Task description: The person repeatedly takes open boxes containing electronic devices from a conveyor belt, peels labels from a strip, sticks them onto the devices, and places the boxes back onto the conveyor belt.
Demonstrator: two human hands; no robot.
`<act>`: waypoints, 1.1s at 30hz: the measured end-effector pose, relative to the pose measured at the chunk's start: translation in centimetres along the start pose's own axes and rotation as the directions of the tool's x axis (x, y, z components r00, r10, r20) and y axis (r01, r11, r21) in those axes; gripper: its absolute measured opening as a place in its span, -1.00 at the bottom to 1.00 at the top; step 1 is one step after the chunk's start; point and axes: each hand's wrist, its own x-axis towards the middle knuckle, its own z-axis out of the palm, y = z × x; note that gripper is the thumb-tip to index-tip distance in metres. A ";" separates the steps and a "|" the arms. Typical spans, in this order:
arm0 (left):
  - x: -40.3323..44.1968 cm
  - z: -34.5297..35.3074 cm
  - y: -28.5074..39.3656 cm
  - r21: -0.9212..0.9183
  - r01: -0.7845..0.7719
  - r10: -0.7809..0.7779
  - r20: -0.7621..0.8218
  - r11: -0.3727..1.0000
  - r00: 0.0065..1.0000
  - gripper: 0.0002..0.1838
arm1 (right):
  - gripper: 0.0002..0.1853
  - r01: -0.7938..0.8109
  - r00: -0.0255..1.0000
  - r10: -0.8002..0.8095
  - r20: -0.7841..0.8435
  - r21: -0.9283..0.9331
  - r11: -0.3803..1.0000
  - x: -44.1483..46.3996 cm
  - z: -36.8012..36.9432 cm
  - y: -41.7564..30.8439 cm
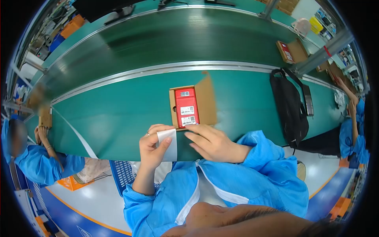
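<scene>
An open cardboard box (207, 103) lies on the green bench before me, its lid folded out to the right. Inside sits a red box-shaped item (181, 100) with several white printed labels. My left hand (151, 147) pinches a white, glossy strip (170, 149), perhaps label paper, between thumb and fingers; it hangs at the bench's front edge. My right hand (219, 145) is beside the strip, fingers apart, fingertips at the box's front edge near the item's lowest label. Whether they press on it I cannot tell.
To the right lies a black bag (288, 106). Beyond a metal rail runs a dark green belt (189, 39), with another open box (292, 52) at its right. Co-workers in blue sit left (43, 162) and right (355, 134). A blue basket (121, 175) is below the bench edge.
</scene>
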 end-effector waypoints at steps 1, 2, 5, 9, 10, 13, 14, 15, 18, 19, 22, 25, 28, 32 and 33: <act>0.1 0.5 0.2 0.012 -0.021 0.021 0.005 1.000 1.000 -0.87 | -0.63 -0.023 0.998 0.028 -0.061 0.093 0.995 0.9 -0.1 -0.5; 0.3 1.0 0.5 0.026 -0.043 0.043 0.004 0.999 0.999 -0.88 | -0.60 -0.067 0.995 0.079 -0.065 0.166 0.984 1.6 -0.1 -0.6; 0.5 1.1 1.5 0.128 -0.069 0.067 0.015 0.989 0.998 -0.88 | -0.61 -0.180 0.980 0.199 -0.014 0.373 0.910 2.7 1.4 0.2; 0.2 0.9 1.0 0.207 -0.045 0.052 -0.027 0.977 0.998 -0.89 | -0.70 -0.142 0.983 0.172 -0.059 0.336 0.931 3.2 2.4 1.1; 0.4 0.8 0.8 0.240 -0.095 0.100 -0.011 0.966 0.995 -0.89 | -0.73 -0.153 0.984 0.178 -0.031 0.373 0.915 2.9 2.6 1.7; 1.2 1.1 0.4 0.280 -0.191 0.198 0.006 0.941 0.980 -0.88 | -0.84 -0.197 0.973 0.232 -0.009 0.502 0.842 2.8 2.4 2.0; 1.5 1.4 0.5 0.263 -0.192 0.204 -0.021 0.945 0.979 -0.87 | -0.84 -0.209 0.971 0.240 0.008 0.517 0.830 2.8 2.2 2.2; 1.6 1.5 0.3 0.234 -0.188 0.199 -0.025 0.954 0.980 -0.86 | -0.84 -0.219 0.969 0.244 0.024 0.532 0.818 2.8 2.0 2.4; 1.3 1.3 -0.6 0.116 -0.158 0.158 0.008 0.981 0.987 -0.86 | -0.85 -0.234 0.970 0.231 0.073 0.524 0.819 2.9 1.8 2.9; 1.3 1.3 -0.6 0.108 -0.130 0.130 0.002 0.986 0.991 -0.87 | -0.86 -0.270 0.958 0.276 0.073 0.546 0.793 3.0 1.5 2.8; 1.5 1.3 -0.6 0.060 -0.083 0.084 -0.010 0.995 0.996 -0.89 | -0.89 -0.317 0.937 0.342 0.071 0.581 0.749 3.2 1.2 2.5; 1.8 1.4 -0.9 0.014 -0.112 0.112 -0.004 0.994 0.994 -0.90 | -0.90 -0.278 0.950 0.308 0.045 0.570 0.773 3.0 1.5 2.9; 1.9 1.5 -0.8 0.067 -0.122 0.123 -0.010 0.990 0.992 -0.88 | -0.88 -0.258 0.950 0.311 0.004 0.570 0.780 2.9 1.7 2.9; 1.9 1.8 -0.8 0.085 -0.109 0.112 -0.030 0.990 0.993 -0.89 | -0.84 -0.194 0.953 0.290 -0.091 0.551 0.811 2.9 1.8 3.2; 1.9 1.9 -0.9 0.085 -0.111 0.114 -0.033 0.990 0.993 -0.89 | -0.84 -0.179 0.952 0.285 -0.114 0.547 0.818 2.9 1.8 3.3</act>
